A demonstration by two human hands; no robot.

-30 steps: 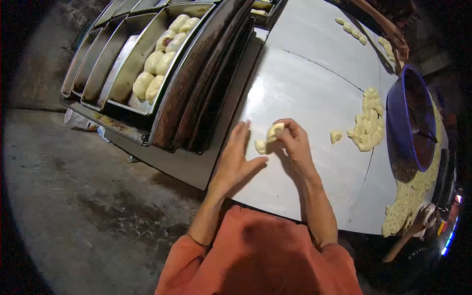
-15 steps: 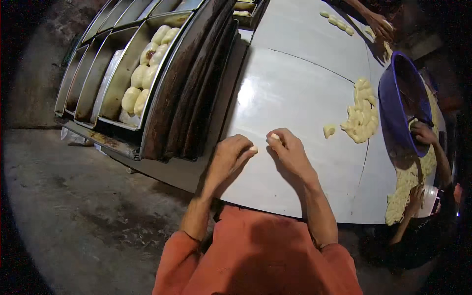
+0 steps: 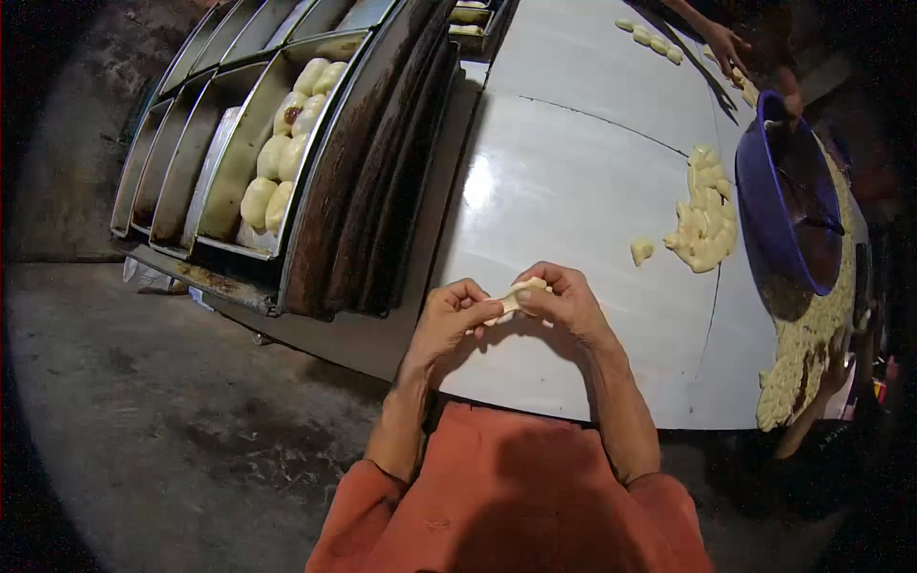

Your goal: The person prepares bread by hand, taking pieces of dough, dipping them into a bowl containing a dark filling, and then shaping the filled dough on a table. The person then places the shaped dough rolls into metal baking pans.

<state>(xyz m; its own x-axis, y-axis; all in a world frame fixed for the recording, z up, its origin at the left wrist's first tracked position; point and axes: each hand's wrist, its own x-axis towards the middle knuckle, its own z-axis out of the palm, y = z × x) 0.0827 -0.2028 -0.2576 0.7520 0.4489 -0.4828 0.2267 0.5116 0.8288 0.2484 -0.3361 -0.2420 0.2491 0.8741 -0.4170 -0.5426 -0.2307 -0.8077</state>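
Observation:
Between my two hands a small pale piece of dough (image 3: 506, 301) is pinched and stretched, just above the white table (image 3: 554, 191). My left hand (image 3: 449, 320) is closed on its left end, thumb on top. My right hand (image 3: 564, 310) grips the other end with thumb and fingers. Farther right on the table lie a small loose dough lump (image 3: 640, 251) and a larger pile of dough pieces (image 3: 705, 229).
Metal loaf pans (image 3: 223, 105) are stacked at left, one holding several dough balls (image 3: 277, 158). A purple tub (image 3: 755, 205) stands at right beside spread dough (image 3: 793, 372). Another person's arms (image 3: 721, 38) work at the top right over dough rolls (image 3: 650, 38).
My hands, apart half a second ago, have come together on one dough piece. A co-worker's hand that was in the tub's lower part has withdrawn; another hand now reaches the tub's upper rim.

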